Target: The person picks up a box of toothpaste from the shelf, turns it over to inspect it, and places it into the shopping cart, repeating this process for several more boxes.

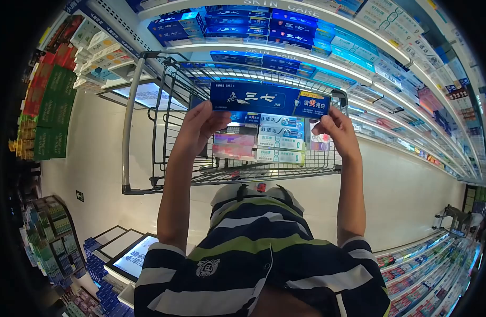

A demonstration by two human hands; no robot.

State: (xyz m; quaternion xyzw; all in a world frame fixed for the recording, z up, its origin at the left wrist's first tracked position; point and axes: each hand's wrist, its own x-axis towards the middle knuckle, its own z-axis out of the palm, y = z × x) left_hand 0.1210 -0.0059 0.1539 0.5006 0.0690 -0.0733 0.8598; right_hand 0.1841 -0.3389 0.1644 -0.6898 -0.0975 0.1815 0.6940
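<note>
A long dark blue toothpaste box (pixel 258 99) with white lettering is held level above the shopping cart (pixel 142 127). My left hand (pixel 203 124) is closed on its left end, and my right hand (pixel 335 127) grips its right end. Below the box, inside the cart, lie several toothpaste boxes: white-and-blue boxes (pixel 277 127), white-and-green boxes (pixel 274 155) and pink boxes (pixel 233 145). Another pink-and-white pack (pixel 319 141) is near my right hand. The blue box hides part of the cart's contents.
Lit shelves (pixel 332 50) of boxed goods run across the front and down the right. Red and green boxes (pixel 55 105) are stacked at left. A display screen (pixel 134 257) stands at lower left. Pale floor (pixel 396 201) surrounds the cart, and more shelving (pixel 428 280) is at lower right.
</note>
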